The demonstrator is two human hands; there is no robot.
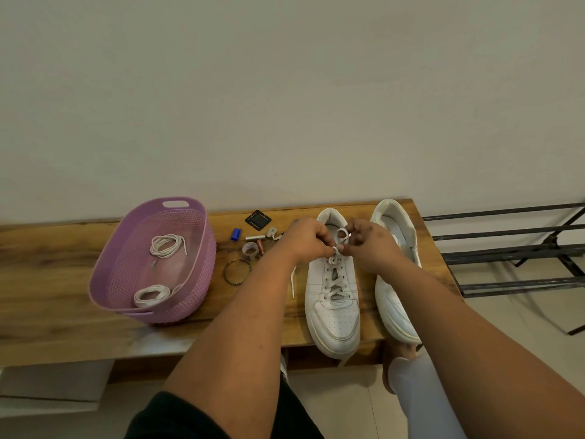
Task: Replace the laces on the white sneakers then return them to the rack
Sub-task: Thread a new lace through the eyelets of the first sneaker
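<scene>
Left sneaker (332,299) laced; left hand (305,239) & right hand (368,243) pinch lace (342,236), tying bow. Sneaker right of it (395,280) appears unlaced; rack (506,248) return pending.

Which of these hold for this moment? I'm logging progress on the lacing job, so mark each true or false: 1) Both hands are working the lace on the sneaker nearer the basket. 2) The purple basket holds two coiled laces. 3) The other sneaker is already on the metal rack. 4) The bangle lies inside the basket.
1) True: the left hand and the right hand pinch the lace at the top of the left sneaker.
2) True: two lace coils lie in the purple basket.
3) False: the right sneaker stands on the wooden bench; the rack is beside it.
4) False: the bangle lies on the bench, beside the basket.
</scene>
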